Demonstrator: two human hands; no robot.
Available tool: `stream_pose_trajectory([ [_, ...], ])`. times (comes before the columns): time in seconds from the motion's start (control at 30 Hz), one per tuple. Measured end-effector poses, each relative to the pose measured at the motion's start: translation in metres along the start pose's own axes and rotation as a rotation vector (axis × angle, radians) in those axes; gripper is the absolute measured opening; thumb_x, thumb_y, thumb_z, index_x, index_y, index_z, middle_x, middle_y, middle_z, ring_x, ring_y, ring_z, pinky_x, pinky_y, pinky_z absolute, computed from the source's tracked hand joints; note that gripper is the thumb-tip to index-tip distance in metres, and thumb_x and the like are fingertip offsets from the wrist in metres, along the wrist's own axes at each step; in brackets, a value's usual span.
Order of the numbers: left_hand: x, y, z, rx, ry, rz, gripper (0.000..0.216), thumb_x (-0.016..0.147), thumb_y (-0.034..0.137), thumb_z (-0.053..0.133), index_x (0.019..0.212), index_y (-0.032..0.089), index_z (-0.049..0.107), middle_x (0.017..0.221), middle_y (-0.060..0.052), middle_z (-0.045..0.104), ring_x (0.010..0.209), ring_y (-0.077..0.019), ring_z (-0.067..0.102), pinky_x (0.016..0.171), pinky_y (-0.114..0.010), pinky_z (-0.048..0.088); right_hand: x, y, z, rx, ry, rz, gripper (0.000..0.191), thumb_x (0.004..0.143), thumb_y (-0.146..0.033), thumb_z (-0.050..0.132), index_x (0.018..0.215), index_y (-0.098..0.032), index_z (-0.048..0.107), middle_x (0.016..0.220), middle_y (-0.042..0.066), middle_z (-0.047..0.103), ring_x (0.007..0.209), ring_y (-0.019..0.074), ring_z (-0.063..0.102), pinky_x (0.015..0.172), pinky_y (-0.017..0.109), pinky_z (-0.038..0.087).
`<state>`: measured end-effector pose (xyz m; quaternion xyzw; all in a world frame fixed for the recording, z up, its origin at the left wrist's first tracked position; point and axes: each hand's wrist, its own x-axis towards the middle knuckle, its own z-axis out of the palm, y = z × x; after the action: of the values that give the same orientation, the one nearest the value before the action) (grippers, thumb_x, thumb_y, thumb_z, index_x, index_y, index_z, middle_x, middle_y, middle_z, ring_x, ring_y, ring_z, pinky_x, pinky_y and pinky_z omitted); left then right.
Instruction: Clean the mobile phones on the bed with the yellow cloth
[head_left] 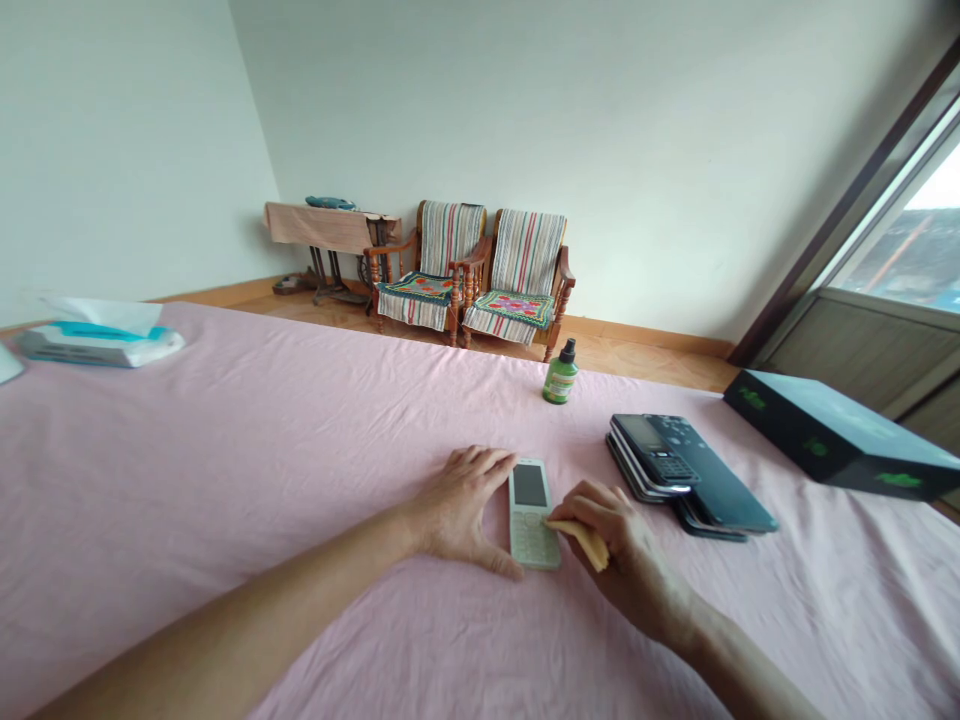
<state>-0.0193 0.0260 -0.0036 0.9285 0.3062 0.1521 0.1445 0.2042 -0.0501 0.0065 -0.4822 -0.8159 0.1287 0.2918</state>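
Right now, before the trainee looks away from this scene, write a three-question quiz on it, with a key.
1. What does the right hand hold?
A) a black marker
B) a folded yellow cloth
C) a silver spoon

2. True or false: the white rectangular keypad phone lies screen up on the pink fabric cover.

3. Which is nearer to the right hand: the stack topped by a black keypad phone, or the long black box with green lettering?

Key: 1. B. 2. True. 3. The stack.
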Motion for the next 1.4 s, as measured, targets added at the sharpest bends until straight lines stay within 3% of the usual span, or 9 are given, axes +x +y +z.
stream_pose_trajectory([
  [0.3,0.0,0.0,0.002,0.011,0.006,0.005,0.115,0.052,0.081,0.063,0.142,0.016,0.032,0.143,-0.017,0.039,0.127,-0.0385,0.036,0.106,-0.052,0.024,0.001,-0.001,0.003,-0.036,-0.055,-0.082,0.022,0.091,-0.015,0.05,0.087,-0.025,0.068,0.081,0.001,0.061,0.077,0.0154,0.054,0.072,0.032,0.031],
  [0.67,0.001,0.0,0.002,0.015,0.026,0.019,0.113,0.052,0.079,0.065,0.141,0.018,0.032,0.142,-0.015,0.041,0.126,-0.0368,0.037,0.106,-0.05,0.026,0.0,-0.014,-0.011,0.014,-0.18,-0.06,0.031,0.08,0.001,0.054,0.079,-0.026,0.069,0.082,-0.002,0.061,0.078,0.013,0.055,0.075,0.031,0.032],
  [0.93,0.001,0.0,0.001,0.015,0.011,0.012,0.112,0.054,0.079,0.065,0.141,0.017,0.031,0.143,-0.016,0.04,0.128,-0.0365,0.036,0.106,-0.051,0.025,0.0,-0.005,0.002,0.024,-0.072,-0.012,0.027,0.086,-0.005,0.05,0.085,-0.024,0.07,0.08,0.001,0.06,0.075,0.0141,0.055,0.072,0.031,0.034],
  [1.2,0.001,-0.001,0.003,0.015,0.004,0.005,0.114,0.052,0.079,0.065,0.142,0.017,0.031,0.142,-0.016,0.04,0.127,-0.0371,0.036,0.106,-0.051,0.025,-0.003,-0.02,-0.014,0.183,-0.251,-0.048,0.032,0.077,0.004,0.05,0.078,-0.023,0.069,0.082,-0.001,0.061,0.076,0.0111,0.057,0.069,0.024,0.038],
  [1.3,0.001,-0.001,0.003,0.01,0.01,0.008,0.113,0.053,0.08,0.064,0.142,0.018,0.031,0.142,-0.016,0.04,0.127,-0.0376,0.036,0.106,-0.052,0.024,-0.003,-0.013,-0.014,0.237,-0.185,-0.012,0.031,0.077,0.002,0.049,0.078,-0.022,0.069,0.081,0.0,0.06,0.072,0.011,0.057,0.064,0.022,0.04],
  [1.4,0.001,0.0,0.002,0.003,0.008,0.009,0.113,0.052,0.08,0.064,0.142,0.018,0.032,0.142,-0.016,0.04,0.127,-0.0379,0.036,0.106,-0.052,0.024,-0.001,-0.001,-0.008,0.216,-0.018,0.036,0.027,0.078,-0.001,0.049,0.081,-0.02,0.069,0.079,0.002,0.058,0.07,0.0125,0.057,0.062,0.023,0.042],
])
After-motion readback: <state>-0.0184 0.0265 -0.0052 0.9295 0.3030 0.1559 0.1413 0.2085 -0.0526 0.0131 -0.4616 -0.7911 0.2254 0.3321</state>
